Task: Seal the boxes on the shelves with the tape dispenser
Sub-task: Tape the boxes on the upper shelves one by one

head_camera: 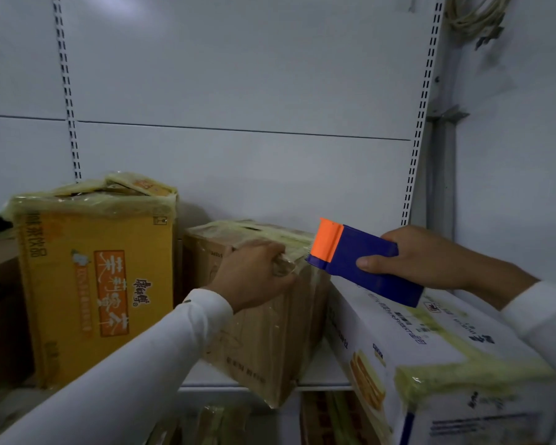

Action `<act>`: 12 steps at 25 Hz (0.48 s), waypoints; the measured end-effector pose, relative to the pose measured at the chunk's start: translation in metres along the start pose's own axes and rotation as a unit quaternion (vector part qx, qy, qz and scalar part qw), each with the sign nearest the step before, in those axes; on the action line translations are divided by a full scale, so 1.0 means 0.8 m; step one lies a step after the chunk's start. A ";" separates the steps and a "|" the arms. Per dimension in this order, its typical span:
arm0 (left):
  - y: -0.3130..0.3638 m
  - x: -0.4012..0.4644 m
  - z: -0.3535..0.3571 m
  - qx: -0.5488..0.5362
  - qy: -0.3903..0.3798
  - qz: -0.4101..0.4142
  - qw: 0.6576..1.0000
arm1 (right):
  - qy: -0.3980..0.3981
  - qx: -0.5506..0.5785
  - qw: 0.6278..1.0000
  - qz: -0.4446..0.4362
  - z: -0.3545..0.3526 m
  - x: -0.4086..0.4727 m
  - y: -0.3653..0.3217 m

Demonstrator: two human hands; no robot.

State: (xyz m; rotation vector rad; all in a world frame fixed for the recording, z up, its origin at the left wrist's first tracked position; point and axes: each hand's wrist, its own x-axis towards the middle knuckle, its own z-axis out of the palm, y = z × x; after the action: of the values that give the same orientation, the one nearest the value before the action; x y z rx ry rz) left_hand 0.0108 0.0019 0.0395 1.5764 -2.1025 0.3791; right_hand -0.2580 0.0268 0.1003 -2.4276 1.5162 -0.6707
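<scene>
While the left hand (254, 274) presses on the near top edge of the brown box (264, 322), fingers curled over a crumpled end of tape (283, 266), the right hand (408, 258) grips the dispenser (363, 261) round its blue body, thumb on the near side. Its orange head points left, at the box's right top corner, touching or just short of it; which cannot be told. The dispenser's long axis runs right to left, roughly along the box's near top edge, so a pull toward the right would probably draw tape away from the pinned end. The left hand is nearer the box; the right hangs over the white box (446, 358), which leans against the brown one. A yellow box (90, 284) stands to the left on the same shelf (321, 370). All three already carry yellowish tape, so how much sealing remains is uncertain.
</scene>
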 end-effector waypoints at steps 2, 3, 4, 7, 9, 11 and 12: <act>-0.010 -0.002 -0.003 -0.091 -0.003 0.007 0.996 | 0.008 0.010 1.000 -0.004 0.006 -0.001 -0.001; -0.018 -0.004 -0.005 -0.137 -0.015 0.009 0.990 | 0.013 0.021 1.000 -0.007 0.009 -0.002 -0.002; -0.027 -0.006 -0.008 -0.172 -0.027 0.004 0.985 | 0.018 0.036 0.999 -0.013 0.013 -0.004 -0.003; -0.046 -0.010 -0.010 -0.189 -0.019 -0.012 0.982 | 0.021 0.081 0.996 -0.033 0.018 -0.005 -0.010; -0.052 -0.009 -0.008 -0.178 -0.007 -0.011 0.984 | 0.014 0.095 0.995 -0.042 0.021 -0.005 -0.014; -0.057 -0.010 -0.007 -0.178 -0.002 -0.021 0.984 | -0.002 0.104 0.993 -0.049 0.025 -0.006 -0.018; -0.061 -0.012 -0.007 -0.176 0.000 -0.027 0.984 | -0.012 0.110 0.992 -0.052 0.028 -0.007 -0.019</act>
State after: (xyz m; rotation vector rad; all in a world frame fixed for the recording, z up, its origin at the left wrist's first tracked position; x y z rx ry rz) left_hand 0.0603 -0.0020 0.0366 1.4186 -1.9897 -0.0138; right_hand -0.2373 0.0375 0.0855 -2.3503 1.2404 -0.7815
